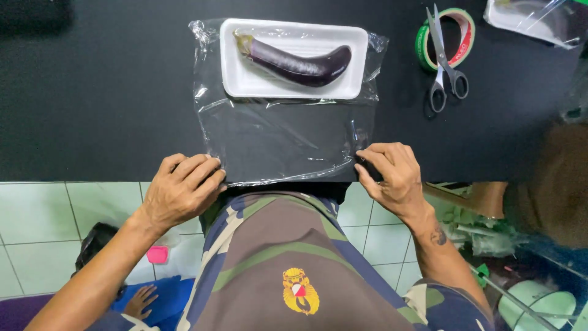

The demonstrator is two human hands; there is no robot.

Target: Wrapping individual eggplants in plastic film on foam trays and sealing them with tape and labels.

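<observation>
A dark purple eggplant point(294, 62) lies in a white foam tray point(245, 79) on a sheet of clear plastic wrap point(282, 135), spread on a black table point(92, 92). My left hand point(180, 190) pinches the wrap's near left corner at the table edge. My right hand point(392, 171) pinches the near right corner. The tray sits on the far part of the sheet, away from both hands.
Grey scissors point(442, 61) lie across a roll of green and red tape point(453, 37) at the back right. More clear plastic point(533, 18) lies at the far right corner. A small person's hand point(141, 300) shows low on the floor below.
</observation>
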